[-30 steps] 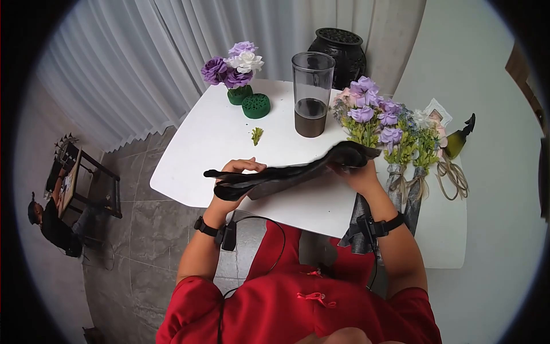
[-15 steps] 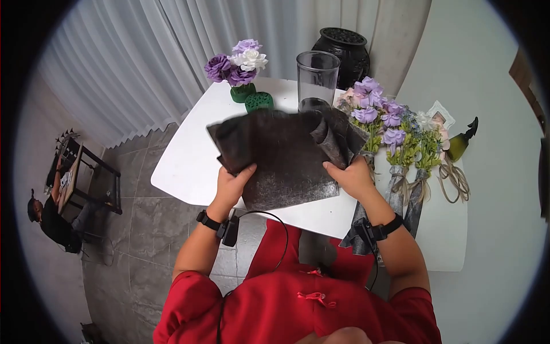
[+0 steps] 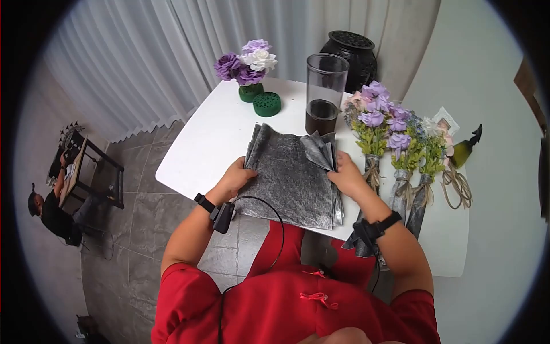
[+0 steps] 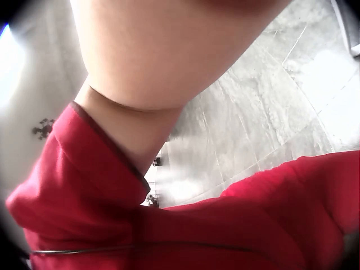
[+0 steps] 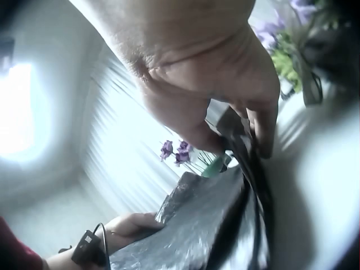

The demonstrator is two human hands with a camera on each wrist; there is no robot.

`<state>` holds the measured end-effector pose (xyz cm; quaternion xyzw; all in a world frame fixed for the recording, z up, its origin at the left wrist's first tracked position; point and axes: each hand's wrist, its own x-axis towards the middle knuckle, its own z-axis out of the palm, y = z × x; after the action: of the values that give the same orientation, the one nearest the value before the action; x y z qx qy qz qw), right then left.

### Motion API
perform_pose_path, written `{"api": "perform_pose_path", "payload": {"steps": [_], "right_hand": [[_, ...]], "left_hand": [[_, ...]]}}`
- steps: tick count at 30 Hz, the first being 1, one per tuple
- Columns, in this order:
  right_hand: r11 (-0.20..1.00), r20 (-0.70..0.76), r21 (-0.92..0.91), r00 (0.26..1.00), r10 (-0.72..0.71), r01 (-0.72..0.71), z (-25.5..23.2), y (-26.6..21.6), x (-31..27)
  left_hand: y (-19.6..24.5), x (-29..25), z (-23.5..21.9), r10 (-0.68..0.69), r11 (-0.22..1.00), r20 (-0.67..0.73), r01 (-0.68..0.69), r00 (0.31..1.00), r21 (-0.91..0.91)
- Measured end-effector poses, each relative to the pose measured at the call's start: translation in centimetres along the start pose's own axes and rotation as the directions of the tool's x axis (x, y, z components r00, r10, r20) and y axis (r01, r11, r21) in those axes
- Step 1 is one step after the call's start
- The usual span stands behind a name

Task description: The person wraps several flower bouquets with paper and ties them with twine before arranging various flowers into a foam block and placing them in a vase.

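Observation:
In the head view, a stack of dark grey, mottled wrapping sheets [image 3: 289, 180] lies spread between the hands at the table's front edge. Its upper right corner is folded back over the top. My left hand [image 3: 236, 176] grips the left side, thumb on the upper face. On the opposite side, my right hand [image 3: 348, 175] pinches the edge. The right wrist view shows that edge of the sheets [image 5: 197, 219] between thumb and fingers of the right hand [image 5: 219, 84]. Farther off there, the left hand [image 5: 135, 224] holds the other side. Only forearm, red clothing and floor appear in the left wrist view.
Behind the sheets stands a glass vase [image 3: 326, 94] with dark liquid. Wrapped bouquets [image 3: 381, 120] lie along the right, beside a coil of cord [image 3: 456, 188] and a green spray bottle [image 3: 463, 152]. Purple and white flowers [image 3: 246, 66] stand in green foam [image 3: 267, 104] at the back left.
The sheets were edge-on and raised, then tilted up with their broad face showing. Now they lie flatter and nearer the body, held in both hands throughout. A small green sprig has gone from sight.

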<state>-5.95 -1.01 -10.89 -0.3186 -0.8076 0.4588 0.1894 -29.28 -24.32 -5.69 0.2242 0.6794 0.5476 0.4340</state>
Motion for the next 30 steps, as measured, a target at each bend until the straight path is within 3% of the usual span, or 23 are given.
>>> {"api": "perform_pose_path", "payload": {"steps": [1,2,4,5,6,8,9,11,12,14,15,16,17,18,20,21,22,23,24,26,28,30], "right_hand": [[0.998,-0.053,-0.057,0.998,-0.025,0.022,-2.0,-4.8,-2.4],[0.984,-0.102,-0.117,0.984,-0.146,0.133,-3.3,-5.8,-3.3],[0.975,-0.138,0.003,0.966,-0.218,0.221,-6.2,-6.7,-5.2],[0.981,-0.144,0.105,0.979,-0.146,0.162,-8.1,-8.5,-7.1],[0.958,-0.184,0.164,0.961,-0.206,0.236,-10.0,-7.4,-7.9],[0.968,-0.286,0.236,0.958,-0.018,0.089,-14.1,-5.2,-10.3],[0.972,-0.374,0.227,0.927,0.036,0.054,-15.7,-3.6,-11.3],[0.977,-0.529,0.211,0.838,0.135,-0.024,-19.1,0.8,-13.4],[0.977,-0.594,0.202,0.785,0.177,-0.067,-20.5,3.4,-14.4],[0.960,-0.663,0.187,0.694,0.279,-0.207,-22.3,6.6,-16.8],[0.960,-0.667,0.187,0.690,0.279,-0.208,-23.5,9.9,-17.9],[0.970,-0.698,0.162,0.674,0.242,-0.180,-24.5,14.3,-18.8],[0.978,-0.727,0.137,0.655,0.205,-0.155,-25.2,16.8,-19.6],[0.978,-0.729,0.138,0.652,0.208,-0.158,-25.7,17.3,-20.2],[0.955,-0.717,0.159,0.635,0.286,-0.250,-26.3,17.9,-21.1],[0.955,-0.719,0.160,0.632,0.287,-0.251,-26.6,17.2,-21.2],[0.930,-0.617,0.260,0.696,0.366,-0.259,-26.7,15.1,-21.2],[0.893,-0.500,0.354,0.751,0.431,-0.277,-27.0,13.7,-21.3],[0.893,-0.500,0.354,0.750,0.433,-0.279,-27.4,13.3,-21.4],[0.838,-0.396,0.412,0.759,0.517,-0.357,-28.0,12.7,-21.4],[0.823,-0.382,0.436,0.753,0.536,-0.365,-28.3,12.4,-21.3],[0.803,-0.365,0.464,0.746,0.557,-0.374,-28.4,12.6,-21.3]], "left_hand": [[0.2,-0.2,-0.2,0.021,1.000,-0.015,-0.021,1.000,0.019],[0.2,-0.2,-1.1,0.021,1.000,-0.027,-0.021,0.999,0.017],[0.5,-0.2,-3.9,0.132,0.989,0.021,-0.133,0.991,0.062],[1.1,-0.5,-5.5,0.175,0.971,-0.017,-0.170,0.984,0.166],[2.2,-1.0,-7.1,0.183,0.964,-0.049,-0.170,0.982,0.205],[3.4,-1.0,-11.3,0.247,0.931,-0.091,-0.210,0.965,0.297],[4.8,-1.8,-12.3,0.292,0.926,-0.100,-0.254,0.951,0.280],[5.0,0.0,-17.6,0.225,0.886,-0.146,-0.141,0.963,0.441],[3.7,1.9,-21.4,0.287,0.838,-0.138,-0.179,0.948,0.516],[2.3,4.3,-26.5,0.285,0.811,-0.159,-0.150,0.945,0.566],[2.1,5.2,-27.8,0.255,0.805,-0.187,-0.101,0.949,0.584],[2.2,5.5,-27.9,0.256,0.804,-0.182,-0.104,0.949,0.585],[2.3,5.8,-27.9,0.231,0.757,-0.275,0.005,0.933,0.653],[2.3,6.1,-27.9,0.215,0.701,-0.367,0.119,0.905,0.703],[0.5,7.9,-29.1,0.257,0.705,-0.381,0.097,0.888,0.702],[-0.3,8.9,-29.6,0.302,0.709,-0.398,0.075,0.866,0.701],[-0.7,9.5,-29.8,0.303,0.708,-0.395,0.072,0.867,0.702],[-1.1,9.9,-29.8,0.384,0.636,-0.421,0.096,0.822,0.766],[-1.1,9.9,-29.3,0.464,0.559,-0.436,0.126,0.771,0.819],[-0.6,9.9,-28.5,0.460,0.515,-0.469,0.204,0.754,0.833],[0.6,8.7,-26.2,0.459,0.465,-0.504,0.285,0.732,0.838],[1.8,7.1,-22.5,0.570,0.393,-0.615,0.476,0.545,0.787]]}}
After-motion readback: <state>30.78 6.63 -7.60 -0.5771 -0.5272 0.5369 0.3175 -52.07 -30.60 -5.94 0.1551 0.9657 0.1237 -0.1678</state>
